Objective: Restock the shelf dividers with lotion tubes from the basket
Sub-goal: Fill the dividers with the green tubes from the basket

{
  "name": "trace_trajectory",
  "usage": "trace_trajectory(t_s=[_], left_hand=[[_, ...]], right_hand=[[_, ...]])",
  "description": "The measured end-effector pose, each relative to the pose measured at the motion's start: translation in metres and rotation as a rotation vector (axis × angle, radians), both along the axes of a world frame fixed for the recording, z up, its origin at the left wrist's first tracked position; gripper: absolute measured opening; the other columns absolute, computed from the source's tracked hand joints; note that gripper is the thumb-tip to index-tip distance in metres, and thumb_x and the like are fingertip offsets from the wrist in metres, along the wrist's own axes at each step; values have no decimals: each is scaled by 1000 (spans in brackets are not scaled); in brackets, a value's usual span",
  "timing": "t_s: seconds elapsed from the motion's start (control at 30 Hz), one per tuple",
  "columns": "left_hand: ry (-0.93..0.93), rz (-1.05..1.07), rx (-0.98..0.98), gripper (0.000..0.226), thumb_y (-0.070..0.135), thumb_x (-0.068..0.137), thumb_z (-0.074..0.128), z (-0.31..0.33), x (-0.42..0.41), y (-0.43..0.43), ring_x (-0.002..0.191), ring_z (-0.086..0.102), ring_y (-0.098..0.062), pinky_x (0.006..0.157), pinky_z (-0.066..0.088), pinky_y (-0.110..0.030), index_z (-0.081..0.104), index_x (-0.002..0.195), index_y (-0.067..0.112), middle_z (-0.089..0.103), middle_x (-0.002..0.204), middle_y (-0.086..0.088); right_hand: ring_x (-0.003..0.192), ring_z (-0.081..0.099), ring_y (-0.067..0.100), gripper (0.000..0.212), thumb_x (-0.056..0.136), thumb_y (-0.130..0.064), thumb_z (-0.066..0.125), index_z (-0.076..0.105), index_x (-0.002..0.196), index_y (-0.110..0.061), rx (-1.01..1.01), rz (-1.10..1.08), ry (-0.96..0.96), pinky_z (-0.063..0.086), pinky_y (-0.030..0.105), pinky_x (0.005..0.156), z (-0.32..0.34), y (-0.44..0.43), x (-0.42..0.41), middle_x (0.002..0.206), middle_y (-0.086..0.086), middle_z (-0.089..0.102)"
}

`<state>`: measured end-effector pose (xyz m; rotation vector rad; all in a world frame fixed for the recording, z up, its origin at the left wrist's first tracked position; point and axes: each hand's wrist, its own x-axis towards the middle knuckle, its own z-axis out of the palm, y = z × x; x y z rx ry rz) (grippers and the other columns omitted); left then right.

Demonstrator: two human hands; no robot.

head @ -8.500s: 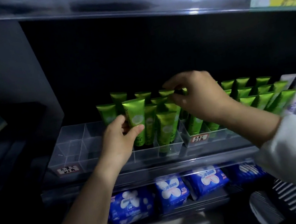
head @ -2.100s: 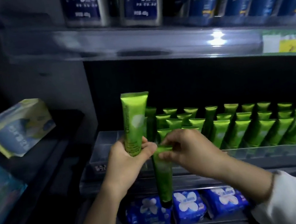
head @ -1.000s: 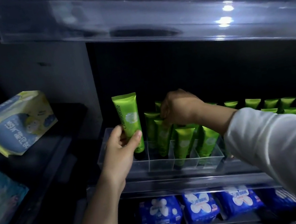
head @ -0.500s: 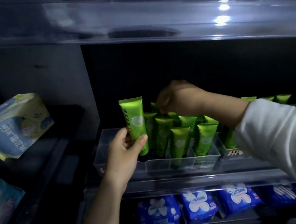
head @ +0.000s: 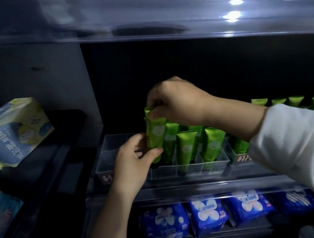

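Note:
A green lotion tube (head: pixel 155 137) stands upright, cap down, over the clear plastic divider tray (head: pixel 108 157) on the middle shelf. My left hand (head: pixel 132 164) grips its lower part between thumb and fingers. My right hand (head: pixel 174 101) reaches in from the right and pinches the tube's flat top end. Several more green tubes (head: pixel 187 147) stand in the tray's compartments just right of it, and another row of green tubes (head: pixel 297 102) runs off to the far right. The tray's leftmost compartments hold nothing. The basket is out of view.
A clear shelf edge (head: pixel 136 19) with blue packs above overhangs the work area. Blue wrapped packs (head: pixel 206 216) fill the shelf below. A yellow-and-blue pack (head: pixel 10 133) lies on a dark ledge at the left. A dark side wall borders the tray's left.
My right hand left the tubes at the back of the tray and came forward to pinch the top of the tube that my left hand holds. The left hand has barely moved.

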<state>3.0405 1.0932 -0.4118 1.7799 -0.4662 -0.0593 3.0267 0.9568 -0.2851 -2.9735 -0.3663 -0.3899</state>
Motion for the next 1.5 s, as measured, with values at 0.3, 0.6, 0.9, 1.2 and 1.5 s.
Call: trace_trajectory(t_s=[0.3, 0.6, 0.9, 1.2, 1.5], left_hand=[[-48, 107, 603, 25, 19, 84, 68, -22, 8, 20, 101, 58, -12, 81, 42, -19, 67, 109, 17, 63, 114, 1], [-97, 123, 641, 26, 3, 89, 55, -29, 13, 22, 86, 60, -11, 75, 51, -24, 72, 95, 22, 66, 99, 3], [-111, 114, 598, 18, 7, 88, 59, -27, 12, 22, 83, 61, -12, 78, 52, -27, 71, 98, 17, 67, 95, 0], [-144, 141, 613, 13, 19, 86, 65, -18, 8, 23, 92, 60, -13, 81, 51, -30, 70, 98, 19, 66, 101, 2], [-237, 155, 707, 5, 33, 84, 66, -5, -25, 13, 85, 61, -15, 71, 52, -35, 68, 83, 28, 66, 90, 8]], right_hand=[[101, 59, 27, 15, 82, -32, 61, 67, 91, -21, -109, -64, -29, 34, 28, 73, -22, -2, 2, 99, 4, 68], [99, 62, 25, 18, 85, -30, 58, 71, 96, -26, -67, -97, 76, 37, 27, 76, -48, 10, 7, 100, 2, 70], [96, 62, 26, 18, 82, -36, 62, 71, 92, -24, -73, -102, 117, 43, 30, 76, -44, 6, 7, 96, 3, 69], [97, 63, 25, 29, 80, -42, 64, 69, 102, -24, 31, -101, 68, 52, 37, 83, -27, -13, -5, 102, 4, 70], [102, 59, 24, 32, 82, -33, 67, 68, 108, -15, 137, -217, -148, 44, 29, 87, -19, -76, -101, 105, 5, 67]])
